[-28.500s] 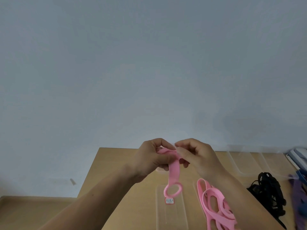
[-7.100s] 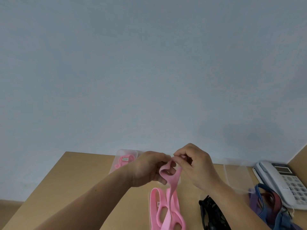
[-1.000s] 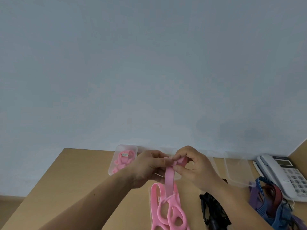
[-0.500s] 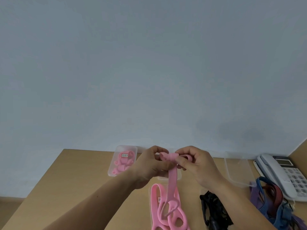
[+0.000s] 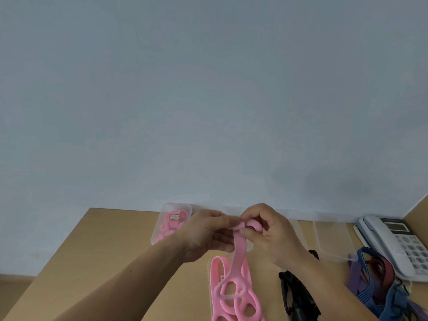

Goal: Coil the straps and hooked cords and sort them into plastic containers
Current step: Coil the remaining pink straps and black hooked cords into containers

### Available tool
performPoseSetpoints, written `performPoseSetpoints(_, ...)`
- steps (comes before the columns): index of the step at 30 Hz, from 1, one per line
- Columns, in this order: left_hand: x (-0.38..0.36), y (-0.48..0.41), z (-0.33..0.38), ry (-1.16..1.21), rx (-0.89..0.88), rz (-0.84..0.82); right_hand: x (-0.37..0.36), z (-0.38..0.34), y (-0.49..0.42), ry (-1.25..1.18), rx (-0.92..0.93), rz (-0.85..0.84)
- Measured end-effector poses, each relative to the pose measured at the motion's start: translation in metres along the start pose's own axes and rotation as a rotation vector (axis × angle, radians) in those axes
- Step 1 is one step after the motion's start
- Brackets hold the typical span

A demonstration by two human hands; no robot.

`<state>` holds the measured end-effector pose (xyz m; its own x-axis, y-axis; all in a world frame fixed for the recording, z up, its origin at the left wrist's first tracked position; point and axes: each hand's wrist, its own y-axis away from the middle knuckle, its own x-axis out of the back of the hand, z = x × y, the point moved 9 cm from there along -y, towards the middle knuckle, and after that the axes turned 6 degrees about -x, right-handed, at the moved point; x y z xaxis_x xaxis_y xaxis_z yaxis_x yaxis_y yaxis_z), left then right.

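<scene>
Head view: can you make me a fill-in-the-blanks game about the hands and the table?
The left hand and right hand both pinch a ____ strap.
The white telephone sits at the ____ edge of the table.
The container of coiled straps lies ____ of the hands.
The cords beside the right forearm are ____.
Missing words: pink, right, left, black.

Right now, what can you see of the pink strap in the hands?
The strap is a flat pink band, rubbery-looking. Its top end is rolled into a small coil, pinched between the left hand and right hand. The rest hangs down and ends in an oval loop over more pink straps.
</scene>
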<state>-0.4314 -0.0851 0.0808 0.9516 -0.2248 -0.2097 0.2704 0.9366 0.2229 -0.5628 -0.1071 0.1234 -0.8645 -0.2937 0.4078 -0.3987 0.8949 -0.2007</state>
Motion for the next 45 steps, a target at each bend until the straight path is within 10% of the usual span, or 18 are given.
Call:
performPoseSetpoints(14, 0.003, 0.003, 0.020, -0.038, -0.257, 0.078, -0.003, 0.015, 0.000, -0.298, -0.225, -0.031)
performPoseSetpoints(45, -0.009, 0.015, 0.014, 0.098, -0.127, 0.003, -0.011, 0.003, 0.012, -0.399, -0.219, -0.132)
